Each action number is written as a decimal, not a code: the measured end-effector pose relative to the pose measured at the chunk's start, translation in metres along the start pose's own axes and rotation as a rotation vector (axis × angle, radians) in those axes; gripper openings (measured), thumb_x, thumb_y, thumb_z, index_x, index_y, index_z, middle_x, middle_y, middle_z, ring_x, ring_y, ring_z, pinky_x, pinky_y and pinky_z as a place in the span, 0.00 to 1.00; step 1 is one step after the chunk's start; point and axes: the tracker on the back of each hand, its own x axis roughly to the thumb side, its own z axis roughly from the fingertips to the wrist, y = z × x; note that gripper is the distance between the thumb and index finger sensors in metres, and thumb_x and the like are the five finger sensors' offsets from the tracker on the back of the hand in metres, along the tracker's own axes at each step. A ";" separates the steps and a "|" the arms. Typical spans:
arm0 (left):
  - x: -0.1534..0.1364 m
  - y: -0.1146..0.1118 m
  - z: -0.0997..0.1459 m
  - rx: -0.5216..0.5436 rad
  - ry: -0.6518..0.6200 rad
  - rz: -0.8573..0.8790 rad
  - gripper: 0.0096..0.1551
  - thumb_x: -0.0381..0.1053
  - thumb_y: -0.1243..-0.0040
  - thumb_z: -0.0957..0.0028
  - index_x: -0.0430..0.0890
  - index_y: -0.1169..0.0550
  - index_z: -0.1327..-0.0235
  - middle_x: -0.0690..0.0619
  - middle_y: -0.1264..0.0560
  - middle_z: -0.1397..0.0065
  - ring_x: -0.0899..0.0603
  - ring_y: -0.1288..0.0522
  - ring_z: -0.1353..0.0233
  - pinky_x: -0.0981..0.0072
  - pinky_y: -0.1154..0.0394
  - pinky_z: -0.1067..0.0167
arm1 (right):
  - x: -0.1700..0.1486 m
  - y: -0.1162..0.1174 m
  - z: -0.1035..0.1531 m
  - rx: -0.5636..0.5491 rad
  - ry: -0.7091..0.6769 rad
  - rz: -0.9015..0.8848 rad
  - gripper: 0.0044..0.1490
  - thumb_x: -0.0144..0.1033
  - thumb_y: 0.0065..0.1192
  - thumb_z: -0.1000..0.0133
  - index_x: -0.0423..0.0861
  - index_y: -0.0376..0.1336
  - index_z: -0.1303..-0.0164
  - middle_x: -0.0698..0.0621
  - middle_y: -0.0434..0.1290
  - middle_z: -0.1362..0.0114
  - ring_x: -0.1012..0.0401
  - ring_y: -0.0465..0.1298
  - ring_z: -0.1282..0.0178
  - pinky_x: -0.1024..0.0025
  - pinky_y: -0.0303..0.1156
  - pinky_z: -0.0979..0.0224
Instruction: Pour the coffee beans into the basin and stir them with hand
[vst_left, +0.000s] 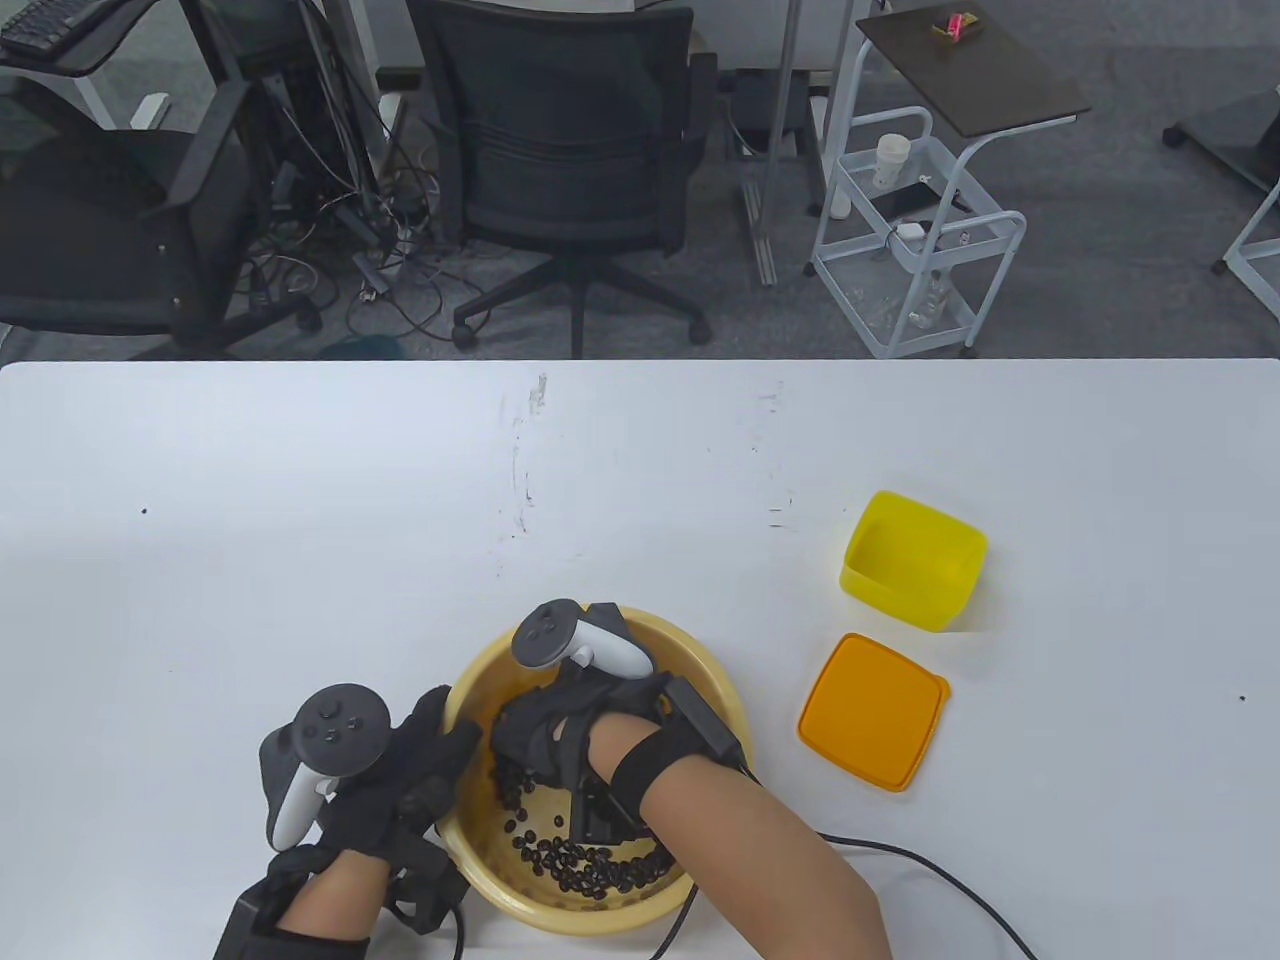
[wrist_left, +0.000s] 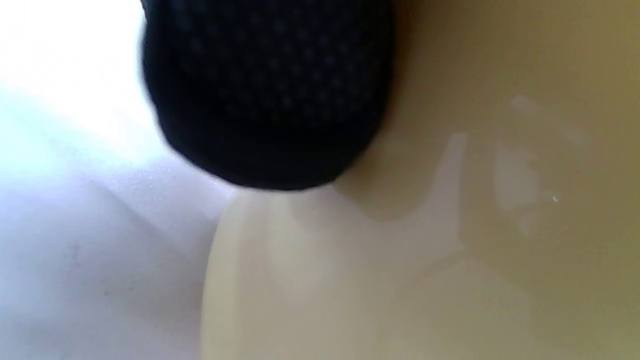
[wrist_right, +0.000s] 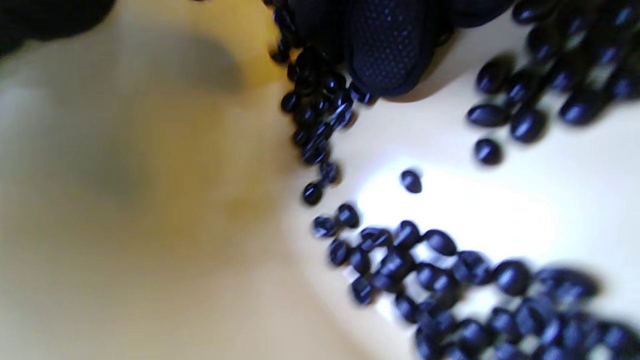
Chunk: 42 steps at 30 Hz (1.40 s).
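The yellow basin (vst_left: 705, 665) stands near the table's front edge, with dark coffee beans (vst_left: 585, 868) strewn over its near and left inner side. My right hand (vst_left: 512, 762) is down inside the basin, and its gloved fingers reach into the beans at the left wall. In the right wrist view a fingertip (wrist_right: 387, 47) touches a trail of beans (wrist_right: 400, 260) on the basin floor (wrist_right: 150, 200). My left hand (vst_left: 452, 742) grips the basin's left rim, thumb over the edge. In the left wrist view a fingertip (wrist_left: 265, 90) lies against the basin's outer wall (wrist_left: 450, 250).
An empty yellow box (vst_left: 915, 560) sits to the right of the basin, its orange lid (vst_left: 873, 712) flat beside it. A black cable (vst_left: 900, 850) runs from my right forearm to the front edge. Office chairs and a white cart stand beyond the table's far edge.
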 end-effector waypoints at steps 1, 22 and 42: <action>0.000 0.000 0.000 0.000 0.000 0.000 0.33 0.50 0.46 0.37 0.32 0.37 0.28 0.30 0.20 0.49 0.51 0.15 0.80 0.57 0.22 0.40 | 0.000 -0.001 0.001 -0.020 0.014 0.033 0.44 0.49 0.39 0.43 0.32 0.37 0.31 0.40 0.55 0.28 0.49 0.68 0.37 0.43 0.53 0.28; 0.001 -0.002 0.002 0.009 0.018 -0.010 0.33 0.50 0.47 0.37 0.32 0.37 0.28 0.31 0.20 0.49 0.51 0.15 0.79 0.57 0.22 0.39 | -0.020 0.009 0.030 0.120 0.450 0.458 0.45 0.45 0.48 0.46 0.17 0.52 0.40 0.22 0.67 0.42 0.37 0.77 0.44 0.36 0.61 0.36; 0.001 -0.001 0.001 -0.002 0.003 -0.005 0.33 0.50 0.47 0.37 0.32 0.38 0.28 0.30 0.20 0.49 0.51 0.15 0.79 0.57 0.22 0.40 | 0.004 0.022 0.000 0.112 -0.071 -0.058 0.45 0.49 0.40 0.43 0.35 0.32 0.31 0.39 0.51 0.27 0.49 0.63 0.31 0.44 0.50 0.28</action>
